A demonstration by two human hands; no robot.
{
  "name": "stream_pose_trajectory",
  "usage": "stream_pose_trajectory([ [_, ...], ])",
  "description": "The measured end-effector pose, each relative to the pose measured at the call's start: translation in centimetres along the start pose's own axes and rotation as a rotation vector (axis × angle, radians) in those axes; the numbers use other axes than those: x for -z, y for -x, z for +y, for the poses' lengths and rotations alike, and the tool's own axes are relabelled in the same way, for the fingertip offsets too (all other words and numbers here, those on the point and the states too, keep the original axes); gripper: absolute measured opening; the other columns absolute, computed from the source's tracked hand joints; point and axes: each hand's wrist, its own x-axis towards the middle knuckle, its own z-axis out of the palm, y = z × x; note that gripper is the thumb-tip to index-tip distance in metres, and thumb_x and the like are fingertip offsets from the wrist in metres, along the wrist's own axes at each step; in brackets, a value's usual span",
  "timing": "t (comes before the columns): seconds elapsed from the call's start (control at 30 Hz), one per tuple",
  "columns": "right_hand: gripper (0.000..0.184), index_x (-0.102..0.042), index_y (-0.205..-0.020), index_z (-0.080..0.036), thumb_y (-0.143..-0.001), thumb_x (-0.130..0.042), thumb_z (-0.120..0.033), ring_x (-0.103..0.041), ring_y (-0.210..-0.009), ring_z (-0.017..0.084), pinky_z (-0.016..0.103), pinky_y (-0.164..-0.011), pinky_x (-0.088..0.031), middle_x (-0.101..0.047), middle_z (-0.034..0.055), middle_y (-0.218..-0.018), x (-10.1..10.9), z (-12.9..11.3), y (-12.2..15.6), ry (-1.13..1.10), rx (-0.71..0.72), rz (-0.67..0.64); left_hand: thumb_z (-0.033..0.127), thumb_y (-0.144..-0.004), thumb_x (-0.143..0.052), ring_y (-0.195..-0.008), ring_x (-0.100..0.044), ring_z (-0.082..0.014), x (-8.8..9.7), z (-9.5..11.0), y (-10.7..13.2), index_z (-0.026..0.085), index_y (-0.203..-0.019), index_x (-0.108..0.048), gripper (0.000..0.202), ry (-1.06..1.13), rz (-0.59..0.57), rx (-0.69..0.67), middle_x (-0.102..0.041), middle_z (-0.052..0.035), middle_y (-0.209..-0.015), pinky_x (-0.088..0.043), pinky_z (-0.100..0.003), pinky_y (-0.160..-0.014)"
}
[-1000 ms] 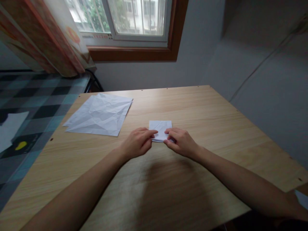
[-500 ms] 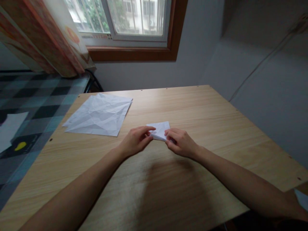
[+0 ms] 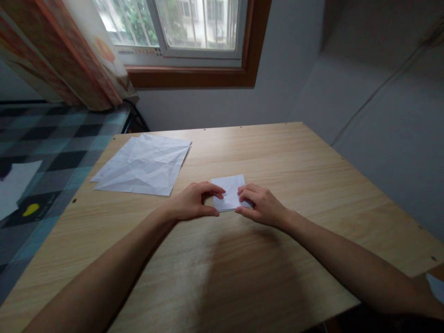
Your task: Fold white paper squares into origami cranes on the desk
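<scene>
A small folded piece of white paper (image 3: 229, 192) lies on the wooden table between my hands. My left hand (image 3: 197, 201) holds its left side, with the fingertips on top and the thumb at the near left corner. On the right side, my right hand (image 3: 262, 203) grips the paper with curled fingers on top and the thumb along the near edge. The paper looks nearly square and flat, with faint creases. Its right part is hidden under my right fingers.
Creased white sheets (image 3: 142, 166) lie overlapping at the table's far left. The wooden table (image 3: 312, 185) reaches toward a window (image 3: 201, 27) and a wall. Left of it is a checked cloth (image 3: 69, 159) with a white paper (image 3: 21, 185) on it.
The paper's near flap has come down toward me, so the paper now looks larger and flatter. My left thumb has moved nearer to me, away from the index finger. My right hand has barely moved.
</scene>
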Motion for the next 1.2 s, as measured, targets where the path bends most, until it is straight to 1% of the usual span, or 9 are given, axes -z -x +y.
stream_pose_trajectory([
  [0.27,0.018,-0.06,-0.085,-0.019,-0.089,-0.066,-0.036,-0.065,-0.099,0.026,0.042,-0.088,-0.053,-0.069,0.0126,-0.103,0.0,0.0,-0.1,0.001,0.0,-0.007,0.03,-0.079,-0.072,-0.081,-0.068,-0.0155,0.3,0.2,-0.2,0.019,-0.103,-0.072,0.026,0.07,-0.008,0.013,-0.076,-0.0053,-0.097,-0.054,-0.028,-0.073],
  [0.47,0.016,-0.06,-0.084,-0.019,-0.094,-0.058,-0.031,-0.065,-0.097,0.024,0.039,-0.088,-0.053,-0.07,0.0117,-0.101,-0.3,-0.1,-0.2,0.023,-0.016,0.019,0.027,-0.087,-0.06,-0.062,-0.058,-0.0109,-1.4,0.9,-0.5,0.015,-0.091,-0.072,0.018,0.026,0.229,0.087,-0.07,-0.0014,-0.072,-0.047,-0.023,-0.058],
  [0.57,0.018,-0.061,-0.084,-0.019,-0.097,-0.05,-0.024,-0.065,-0.095,0.024,0.038,-0.087,-0.053,-0.069,0.0118,-0.099,-0.6,-0.3,-0.3,0.045,-0.035,0.045,0.027,-0.088,-0.059,-0.063,-0.058,-0.011,-2.5,0.9,-0.7,0.015,-0.1,-0.07,0.02,0.036,0.328,0.077,-0.068,-0.0009,-0.073,-0.048,-0.023,-0.059],
  [0.7,0.017,-0.061,-0.083,-0.018,-0.096,-0.051,-0.022,-0.065,-0.091,0.024,0.039,-0.085,-0.053,-0.069,0.0122,-0.095,-0.8,-0.5,-0.4,0.076,-0.066,0.047,0.019,-0.086,-0.061,-0.064,-0.058,-0.0109,-3.1,0.7,-0.8,0.016,-0.112,-0.065,0.026,-0.109,0.335,0.068,-0.067,-0.0004,-0.08,-0.051,-0.025,-0.064],
  [0.83,0.012,-0.064,-0.101,-0.016,-0.092,-0.056,-0.017,-0.064,-0.09,0.025,0.039,-0.083,-0.054,-0.069,0.0115,-0.095,-0.8,-0.5,-0.5,0.089,-0.096,0.066,0.017,-0.088,-0.06,-0.088,-0.062,-0.019,-2.9,0.6,-0.8,0.017,-0.115,-0.063,0.027,-0.427,0.36,-0.019,-0.067,-0.0078,-0.103,-0.053,-0.035,-0.082],
  [0.93,0.022,-0.066,-0.111,-0.015,-0.092,-0.054,-0.013,-0.064,-0.099,0.025,0.041,-0.089,-0.054,-0.07,0.014,-0.109,-0.9,-0.3,-0.5,0.132,-0.029,0.052,0.019,-0.093,-0.055,-0.099,-0.06,-0.0229,-2.7,0.8,-0.7,0.02,-0.112,-0.065,0.021,-0.661,0.283,-0.164,-0.067,-0.0092,-0.112,-0.049,-0.038,-0.086],
  [1.03,0.027,-0.07,-0.109,-0.018,-0.092,-0.052,-0.008,-0.064,-0.109,0.026,0.043,-0.096,-0.053,-0.071,0.0119,-0.117,-1.1,-0.2,-0.4,0.216,0.06,-0.023,0.018,-0.096,-0.051,-0.089,-0.06,-0.0214,-2.6,1.4,-0.7,0.019,-0.101,-0.068,0.018,-0.812,0.058,-0.296,-0.07,-0.0075,-0.1,-0.046,-0.036,-0.079],
  [1.1,0.032,-0.069,-0.114,-0.017,-0.089,-0.052,-0.006,-0.064,-0.113,0.026,0.042,-0.097,-0.053,-0.071,0.011,-0.12,-1.0,-0.3,-0.1,0.263,0.101,-0.051,0.018,-0.095,-0.051,-0.085,-0.061,-0.0213,-2.7,1.9,-0.6,0.017,-0.098,-0.068,0.017,-0.874,-0.038,-0.294,-0.071,-0.0074,-0.093,-0.045,-0.035,-0.077],
  [1.2,0.035,-0.068,-0.116,-0.012,-0.086,-0.052,-0.005,-0.066,-0.111,0.027,0.043,-0.095,-0.055,-0.071,0.0141,-0.121,-0.7,-1.0,0.7,0.318,0.16,-0.049,0.02,-0.092,-0.053,-0.091,-0.064,-0.0239,-3.1,2.9,-0.6,0.014,-0.1,-0.067,0.017,-0.904,-0.063,-0.22,-0.071,-0.01,-0.096,-0.046,-0.038,-0.082],
])
